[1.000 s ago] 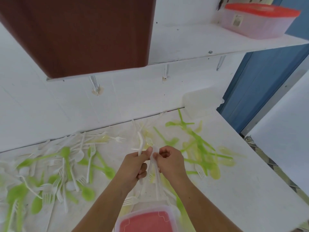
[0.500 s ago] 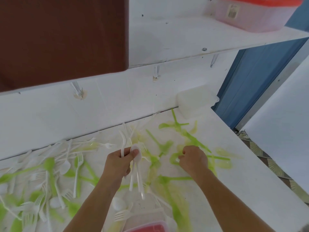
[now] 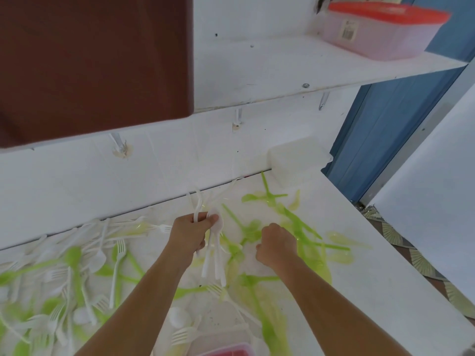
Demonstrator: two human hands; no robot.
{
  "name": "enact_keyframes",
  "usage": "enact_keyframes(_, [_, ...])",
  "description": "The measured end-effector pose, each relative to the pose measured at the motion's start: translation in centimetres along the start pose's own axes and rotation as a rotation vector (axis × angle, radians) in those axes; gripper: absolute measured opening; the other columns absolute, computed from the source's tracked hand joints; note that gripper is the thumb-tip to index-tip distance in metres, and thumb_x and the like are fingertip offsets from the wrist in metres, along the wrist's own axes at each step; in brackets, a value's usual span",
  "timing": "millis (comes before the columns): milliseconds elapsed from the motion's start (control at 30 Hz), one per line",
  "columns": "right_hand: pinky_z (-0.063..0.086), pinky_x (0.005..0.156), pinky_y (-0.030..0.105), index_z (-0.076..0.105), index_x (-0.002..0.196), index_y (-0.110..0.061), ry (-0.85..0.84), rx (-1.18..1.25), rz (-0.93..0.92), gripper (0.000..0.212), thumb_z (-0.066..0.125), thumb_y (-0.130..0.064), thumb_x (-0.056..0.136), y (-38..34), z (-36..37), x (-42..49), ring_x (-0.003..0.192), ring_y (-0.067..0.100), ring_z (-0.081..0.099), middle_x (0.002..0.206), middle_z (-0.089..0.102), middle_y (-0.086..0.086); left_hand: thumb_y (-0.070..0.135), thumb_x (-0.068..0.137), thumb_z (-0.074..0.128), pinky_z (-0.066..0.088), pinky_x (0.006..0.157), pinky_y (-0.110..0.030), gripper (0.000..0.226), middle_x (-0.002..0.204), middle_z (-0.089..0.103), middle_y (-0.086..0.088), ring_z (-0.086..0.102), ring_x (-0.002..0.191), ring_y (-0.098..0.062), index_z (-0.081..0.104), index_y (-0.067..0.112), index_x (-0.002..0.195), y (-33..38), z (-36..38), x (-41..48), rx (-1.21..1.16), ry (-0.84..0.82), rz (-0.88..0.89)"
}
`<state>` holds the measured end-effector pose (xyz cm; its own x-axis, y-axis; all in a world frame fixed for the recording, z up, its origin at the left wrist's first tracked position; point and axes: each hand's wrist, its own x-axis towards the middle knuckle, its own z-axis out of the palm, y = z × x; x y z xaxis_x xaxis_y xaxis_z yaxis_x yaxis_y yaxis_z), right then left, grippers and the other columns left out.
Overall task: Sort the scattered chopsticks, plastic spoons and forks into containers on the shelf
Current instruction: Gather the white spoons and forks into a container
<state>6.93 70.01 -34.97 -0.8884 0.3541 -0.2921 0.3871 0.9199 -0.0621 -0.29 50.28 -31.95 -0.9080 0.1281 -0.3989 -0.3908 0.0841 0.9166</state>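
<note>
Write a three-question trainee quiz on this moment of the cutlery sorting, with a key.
1. True or false: the left hand holds a bundle of white spoons.
2. Where does the red-lidded box stand? A) on the upper shelf B) on the floor C) in the right hand
3. Fill in: the right hand is down among the ____ cutlery on the table.

Key: 1 true; 2 A; 3 green.
</note>
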Motion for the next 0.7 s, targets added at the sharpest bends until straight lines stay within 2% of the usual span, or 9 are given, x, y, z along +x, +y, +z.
enact_keyframes(167, [0.048,0.073,0.028,0.064,0.111,-0.019,0.013,0.019,0.061,0.028,0.062,-0.022,0.083,-0.2,-1.8,-1.0,0.109,0.024,0.067,0.111,0.065,0.001,0.012,0.090,0.079,0.021,0.047,-0.026,0.008,0.051,0.036,0.002,0.025,0.044,-0.016,0.078,0.004,0.092,0.8,0.2,-0.6,0.019,0.006,0.018])
enact_keyframes(267, [0.044,0.071,0.028,0.060,0.108,-0.022,0.014,0.080,0.075,0.028,0.062,-0.021,0.080,1.2,-3.1,-2.4,0.103,0.025,0.066,0.104,0.063,0.000,0.012,0.091,0.078,0.020,0.048,-0.027,0.007,0.050,0.036,0.004,0.024,0.047,-0.017,0.080,0.005,0.091,1.0,-0.5,-1.5,0.019,-0.007,0.044])
enact_keyframes(333, [0.044,0.070,0.028,0.060,0.101,-0.025,0.041,0.212,0.094,0.024,0.059,-0.018,0.078,2.6,-4.1,-3.5,0.095,0.025,0.063,0.099,0.061,-0.002,0.013,0.091,0.078,0.019,0.050,-0.029,0.007,0.052,0.036,0.002,0.023,0.049,-0.018,0.081,0.007,0.088,1.1,-1.3,-2.3,0.021,-0.018,0.068])
enact_keyframes(433, [0.048,0.070,0.029,0.066,0.085,-0.025,0.220,0.446,0.107,0.017,0.053,-0.015,0.081,5.0,-5.5,-5.3,0.087,0.025,0.064,0.091,0.068,-0.002,0.015,0.090,0.079,0.020,0.052,-0.032,0.007,0.055,0.038,0.000,0.022,0.052,-0.019,0.083,0.013,0.085,1.2,-2.5,-3.6,0.026,-0.005,0.096])
enact_keyframes(500, [0.047,0.067,0.026,0.069,0.078,-0.020,0.368,0.589,0.066,0.020,0.053,-0.012,0.088,6.2,-6.7,-6.4,0.079,0.026,0.062,0.080,0.069,0.001,0.017,0.090,0.080,0.020,0.052,-0.033,0.007,0.056,0.039,0.000,0.022,0.053,-0.019,0.084,0.017,0.084,1.4,-3.1,-4.5,0.021,0.011,0.110])
enact_keyframes(567, [0.043,0.067,0.012,0.074,0.080,-0.018,0.479,0.718,-0.006,0.025,0.056,-0.010,0.095,6.3,-8.1,-7.4,0.077,0.020,0.062,0.081,0.069,-0.001,0.018,0.089,0.080,0.020,0.052,-0.033,0.007,0.057,0.038,-0.001,0.023,0.054,-0.020,0.084,0.019,0.083,1.5,-3.5,-5.4,0.021,0.026,0.129])
enact_keyframes(600, [0.044,0.072,0.010,0.077,0.086,-0.020,0.493,0.789,-0.059,0.025,0.058,-0.008,0.097,6.0,-8.6,-7.8,0.079,0.014,0.064,0.087,0.069,-0.005,0.018,0.089,0.081,0.021,0.052,-0.033,0.006,0.057,0.039,0.000,0.023,0.054,-0.020,0.084,0.018,0.084,1.6,-3.7,-5.9,0.027,0.035,0.136])
enact_keyframes(633, [0.047,0.076,0.015,0.079,0.091,-0.023,0.483,0.855,-0.122,0.027,0.059,-0.005,0.097,5.5,-8.9,-8.2,0.080,0.012,0.066,0.092,0.068,-0.008,0.018,0.089,0.081,0.021,0.051,-0.032,0.005,0.055,0.040,0.001,0.024,0.054,-0.019,0.083,0.018,0.085,1.5,-3.7,-6.3,0.037,0.039,0.141])
enact_keyframes(700, [0.053,0.074,0.027,0.078,0.095,-0.028,0.387,0.933,-0.212,0.031,0.061,-0.001,0.095,4.0,-9.3,-8.9,0.074,0.012,0.068,0.091,0.069,-0.006,0.018,0.089,0.080,0.022,0.050,-0.030,0.004,0.053,0.041,0.002,0.025,0.052,-0.019,0.083,0.017,0.087,1.4,-3.6,-7.1,0.046,0.026,0.150])
